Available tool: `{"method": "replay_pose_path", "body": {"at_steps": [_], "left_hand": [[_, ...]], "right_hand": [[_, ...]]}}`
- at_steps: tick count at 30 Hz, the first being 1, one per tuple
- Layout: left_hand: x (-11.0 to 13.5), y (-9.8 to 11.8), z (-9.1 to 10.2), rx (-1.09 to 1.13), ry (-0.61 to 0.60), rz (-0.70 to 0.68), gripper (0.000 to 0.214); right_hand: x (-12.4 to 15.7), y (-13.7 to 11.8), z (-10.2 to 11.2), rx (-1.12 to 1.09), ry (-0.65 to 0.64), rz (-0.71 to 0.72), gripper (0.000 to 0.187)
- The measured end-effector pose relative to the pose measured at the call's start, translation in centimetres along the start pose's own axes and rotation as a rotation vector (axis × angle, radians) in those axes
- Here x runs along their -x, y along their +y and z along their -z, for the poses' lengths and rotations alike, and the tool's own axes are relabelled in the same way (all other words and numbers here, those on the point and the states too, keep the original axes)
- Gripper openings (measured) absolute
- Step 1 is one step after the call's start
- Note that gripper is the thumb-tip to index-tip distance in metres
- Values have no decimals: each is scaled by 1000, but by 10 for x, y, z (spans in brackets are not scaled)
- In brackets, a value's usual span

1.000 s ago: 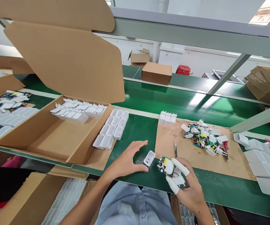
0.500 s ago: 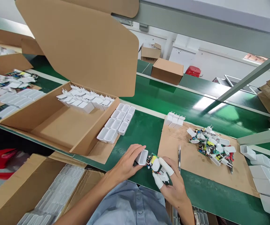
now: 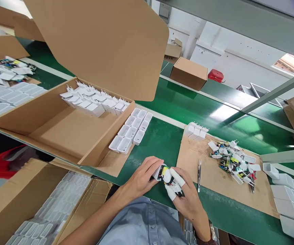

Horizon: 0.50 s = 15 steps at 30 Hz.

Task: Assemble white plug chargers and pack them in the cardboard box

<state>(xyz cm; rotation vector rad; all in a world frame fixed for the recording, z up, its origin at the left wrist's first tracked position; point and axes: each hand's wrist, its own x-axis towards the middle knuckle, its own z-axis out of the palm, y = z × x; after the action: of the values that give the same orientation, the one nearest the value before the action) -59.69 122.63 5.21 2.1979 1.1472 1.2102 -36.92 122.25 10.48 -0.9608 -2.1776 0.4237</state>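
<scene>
Left hand point(image 3: 147, 174) covers most of the small white case's point(image 3: 157, 173) outer wall. Leading end of the circuit board point(image 3: 165, 171) at the case mouth; how far in, cannot tell. Its other end partly behind the right hand point(image 3: 189, 199). Band at right wrist point(image 3: 213, 232), probably a watch, cut by bottom edge. Pliers point(image 3: 253, 185) half buried under the board heap point(image 3: 235, 161); lower boards there hidden by upper ones. Tall carton lid point(image 3: 103, 51) runs off the top. Print on the far box point(image 3: 172, 51) too small to read.
</scene>
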Motion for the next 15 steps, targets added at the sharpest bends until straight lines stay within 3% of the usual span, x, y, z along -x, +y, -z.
{"method": "replay_pose_path", "body": {"at_steps": [15], "left_hand": [[-5, 5, 5, 11, 2, -3, 64]], "right_hand": [[-8, -7, 3, 96, -71, -1, 63]]}}
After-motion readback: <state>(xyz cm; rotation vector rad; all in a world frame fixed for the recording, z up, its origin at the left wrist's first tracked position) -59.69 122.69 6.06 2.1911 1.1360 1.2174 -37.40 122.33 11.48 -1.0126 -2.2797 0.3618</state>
